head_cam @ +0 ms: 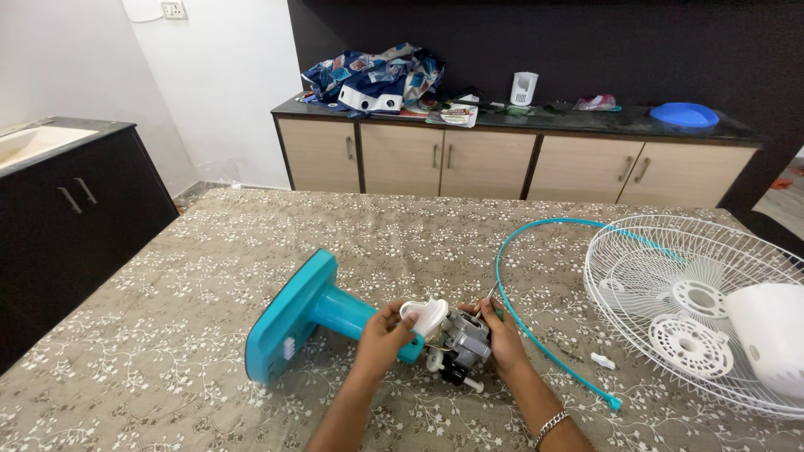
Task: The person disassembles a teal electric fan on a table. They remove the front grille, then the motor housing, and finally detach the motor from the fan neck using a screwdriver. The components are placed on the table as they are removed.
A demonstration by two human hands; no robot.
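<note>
A teal fan stand with a flat base point(289, 322) lies on its side on the patterned tablecloth point(201, 276). At its neck end sits the bare grey fan motor point(463, 341) with a white plastic piece point(427, 315) on top. My left hand point(383, 335) grips the teal neck and touches the white piece. My right hand point(502, 335) holds the motor from the right side, a bracelet on its wrist. A small white shaft knob sticks out below the motor.
A white wire fan guard point(670, 251) lies at the right with white hub parts and a white motor cover point(770, 335) on it. A teal rim ring point(523, 322) curves beside it. A small white part point(602, 361) lies near. Cabinets stand behind.
</note>
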